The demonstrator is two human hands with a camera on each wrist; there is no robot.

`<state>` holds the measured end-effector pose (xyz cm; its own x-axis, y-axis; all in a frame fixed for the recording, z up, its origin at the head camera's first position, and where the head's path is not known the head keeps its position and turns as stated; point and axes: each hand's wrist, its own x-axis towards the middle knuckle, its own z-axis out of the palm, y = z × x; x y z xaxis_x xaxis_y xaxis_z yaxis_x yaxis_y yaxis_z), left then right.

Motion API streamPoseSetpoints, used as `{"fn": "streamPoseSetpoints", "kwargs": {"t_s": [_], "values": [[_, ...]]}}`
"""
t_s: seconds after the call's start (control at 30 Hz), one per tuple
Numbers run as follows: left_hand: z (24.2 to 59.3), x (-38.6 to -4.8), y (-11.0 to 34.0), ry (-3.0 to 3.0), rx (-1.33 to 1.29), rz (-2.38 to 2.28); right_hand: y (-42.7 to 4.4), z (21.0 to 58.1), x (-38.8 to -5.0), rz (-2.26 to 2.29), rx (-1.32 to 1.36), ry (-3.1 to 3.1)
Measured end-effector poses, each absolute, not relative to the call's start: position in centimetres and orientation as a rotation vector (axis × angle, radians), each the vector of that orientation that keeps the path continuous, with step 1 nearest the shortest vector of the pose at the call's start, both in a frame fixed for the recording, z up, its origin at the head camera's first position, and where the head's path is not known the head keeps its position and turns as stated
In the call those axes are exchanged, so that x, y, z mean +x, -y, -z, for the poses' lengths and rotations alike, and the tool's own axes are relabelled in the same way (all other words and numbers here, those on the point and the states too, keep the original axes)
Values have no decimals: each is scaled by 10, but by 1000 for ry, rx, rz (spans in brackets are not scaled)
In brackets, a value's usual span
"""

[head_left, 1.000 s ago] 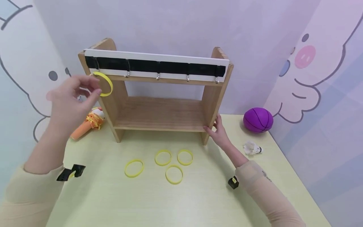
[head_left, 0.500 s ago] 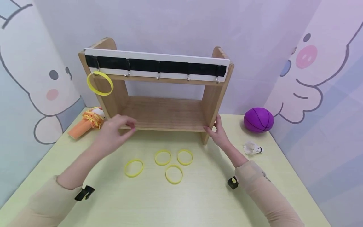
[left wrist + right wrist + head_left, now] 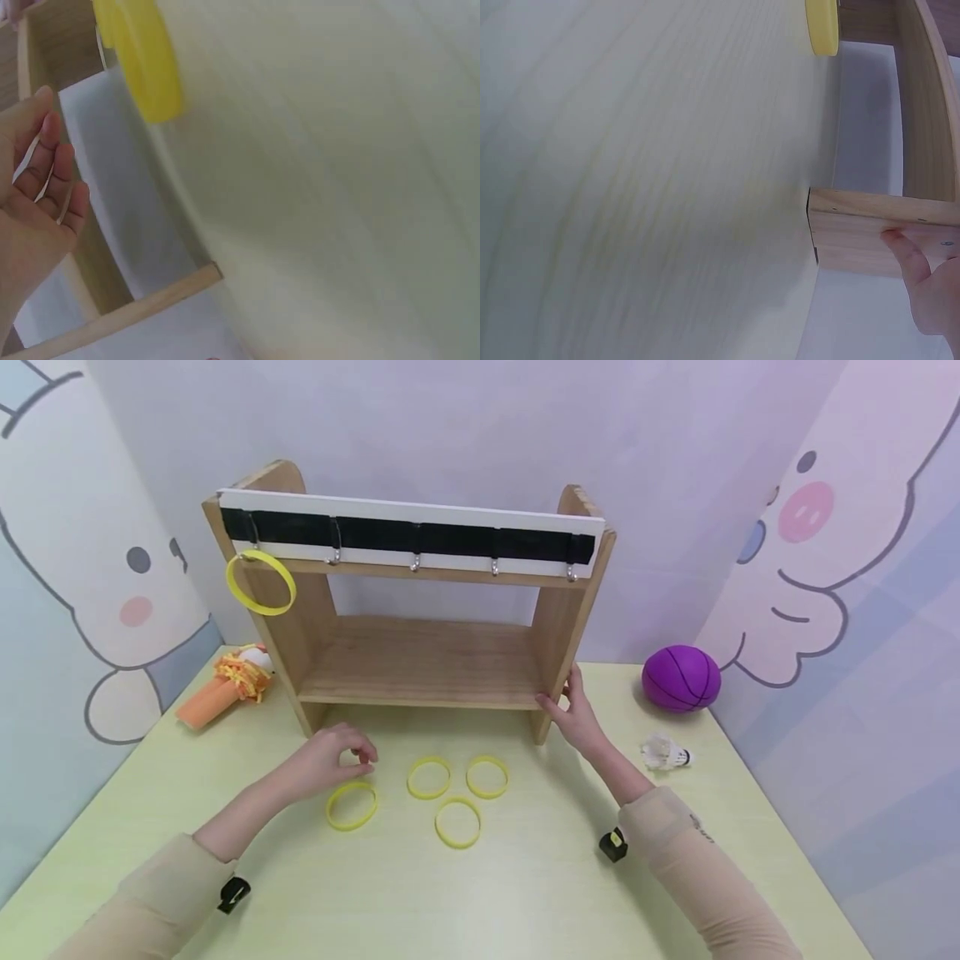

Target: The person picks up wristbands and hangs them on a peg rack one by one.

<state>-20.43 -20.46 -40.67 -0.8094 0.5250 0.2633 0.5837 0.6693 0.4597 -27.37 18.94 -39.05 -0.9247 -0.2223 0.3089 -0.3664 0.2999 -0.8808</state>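
at the far left, on the pale yellow-green table point(image 3: 525, 893), lies an orange tube-shaped toy with a yarn-like fringe point(image 3: 225, 689); just beside it stands a light-brown wooden shelf point(image 3: 427, 664), with a white strip point(image 3: 427, 508) across its top front bearing a black band and a row of five small silver metal hooks point(image 3: 416, 562). a thin yellow round band point(image 3: 262, 608) hangs from the leftmost hook, and the other four hooks are bare. below, the left hand point(image 3: 326, 764) is just above a second yellow ring point(image 3: 347, 827) lying flat; its thumb and forefinger stand a narrow gap apart, the other fingers loosely bent, and it holds nothing. the step in hand looks to be fetching this ring, and the next move seems to call for lowering the fingertips, pinching its rim and lifting it towards a bare hook, probably the second from the left. farther right lie three more flat rings, a back-left ring point(image 3: 426, 797), a front ring point(image 3: 456, 846) and a back-right ring point(image 3: 487, 796). the right hand point(image 3: 577, 722) grips the shelf's right side panel, thumb at the front edge, seemingly to steady it. at the far right sit a purple ball with black lines point(image 3: 680, 678) and, nearer, a white feathered shuttlecock point(image 3: 663, 752) on its side
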Motion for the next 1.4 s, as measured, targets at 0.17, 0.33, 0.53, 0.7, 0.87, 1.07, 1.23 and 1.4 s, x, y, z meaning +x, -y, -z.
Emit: {"fn": "streamPoseSetpoints", "kwargs": {"t_s": [0.17,0.33,0.53,0.7,0.87,1.07,1.23,1.4], "values": [[421,-210,214,2820,-998,842,-187,391,-274,-1694,564,2424],[430,-219,220,2870,-1078,813,-188,391,-273,-1699,577,2413],[435,-224,222,2950,-1092,839,-189,390,-273,-1703,572,2416],[434,-223,221,2968,-1081,853,-187,388,-272,-1699,581,2405],[432,-221,220,2983,-1070,844,-187,388,-270,-1694,584,2402],[425,-219,219,3016,-1007,831,-187,389,-270,-1682,586,2405],[416,-217,220,3005,-996,853,-189,390,-271,-1675,585,2405],[402,-216,220,3003,-943,872,-189,390,-271,-1684,591,2409]]}}
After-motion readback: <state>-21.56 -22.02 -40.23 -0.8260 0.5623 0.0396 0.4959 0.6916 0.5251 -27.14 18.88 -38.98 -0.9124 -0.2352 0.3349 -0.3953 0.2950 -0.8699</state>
